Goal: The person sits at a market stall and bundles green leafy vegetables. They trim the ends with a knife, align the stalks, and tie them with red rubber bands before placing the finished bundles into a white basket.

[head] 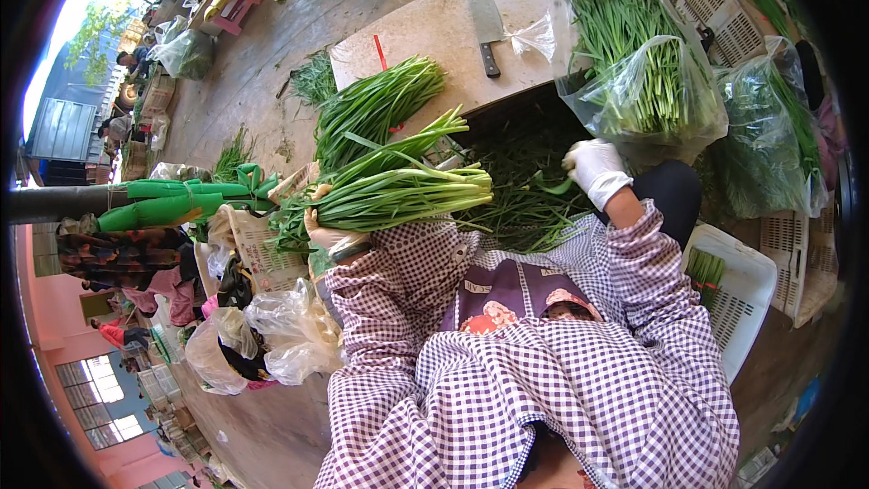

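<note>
My left hand, in a pale glove, holds a bunch of long green leafy stalks, their pale cut ends towards the right. Behind it, another green bunch lies at the edge of a low board table, with a red tie under it. My right hand, in a white glove with its fingers curled, is raised over loose green trimmings; whether it pinches a leaf is too small to tell. A cleaver with a black handle and a red strip lie on the board.
At the upper right stands an open clear plastic bag of green stalks, with another full bag beyond. A white crate is at my right side. Plastic bags and a crate are at my left. Other people are farther off at left.
</note>
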`<act>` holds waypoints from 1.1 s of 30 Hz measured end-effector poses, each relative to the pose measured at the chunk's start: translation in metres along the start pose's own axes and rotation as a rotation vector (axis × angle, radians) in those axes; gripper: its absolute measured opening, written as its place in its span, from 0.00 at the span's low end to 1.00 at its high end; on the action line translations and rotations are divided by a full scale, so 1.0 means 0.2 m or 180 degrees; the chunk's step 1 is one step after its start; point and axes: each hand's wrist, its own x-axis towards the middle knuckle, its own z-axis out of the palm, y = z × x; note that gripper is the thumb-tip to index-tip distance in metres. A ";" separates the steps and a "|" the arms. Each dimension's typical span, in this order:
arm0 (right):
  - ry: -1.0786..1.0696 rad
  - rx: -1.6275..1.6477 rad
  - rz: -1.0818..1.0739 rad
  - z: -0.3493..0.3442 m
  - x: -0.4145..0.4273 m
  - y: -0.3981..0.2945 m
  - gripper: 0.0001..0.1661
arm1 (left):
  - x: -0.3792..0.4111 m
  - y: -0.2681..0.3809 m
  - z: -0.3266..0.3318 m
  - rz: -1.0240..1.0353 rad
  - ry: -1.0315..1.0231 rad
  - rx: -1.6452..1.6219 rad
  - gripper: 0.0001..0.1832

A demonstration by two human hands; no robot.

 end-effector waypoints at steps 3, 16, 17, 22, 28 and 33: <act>0.1595 0.1481 -0.0253 -0.22 -0.13 -0.19 0.07 | 0.00 0.02 -0.03 0.0112 0.0031 -0.0413 0.12; 0.2037 0.2090 -0.1558 -0.20 -0.11 -0.90 0.10 | 0.00 0.02 -0.05 0.0150 -0.0148 -0.0010 0.17; 0.1998 0.2205 -0.1685 -0.18 -0.10 -0.90 0.10 | 0.00 0.00 -0.02 0.0198 -0.0069 -0.0013 0.16; 0.1687 0.2115 -0.2205 -0.17 -0.16 -0.88 0.10 | 0.01 0.01 -0.06 0.0467 0.0251 0.0234 0.14; 0.1211 0.2594 -0.1739 -0.16 -0.16 -0.75 0.09 | -0.01 0.00 -0.01 -0.0128 -0.0130 -0.0280 0.14; 0.0209 0.1434 -0.1646 -0.11 -0.13 -0.36 0.07 | 0.01 0.05 -0.13 0.0158 0.0004 -0.0305 0.15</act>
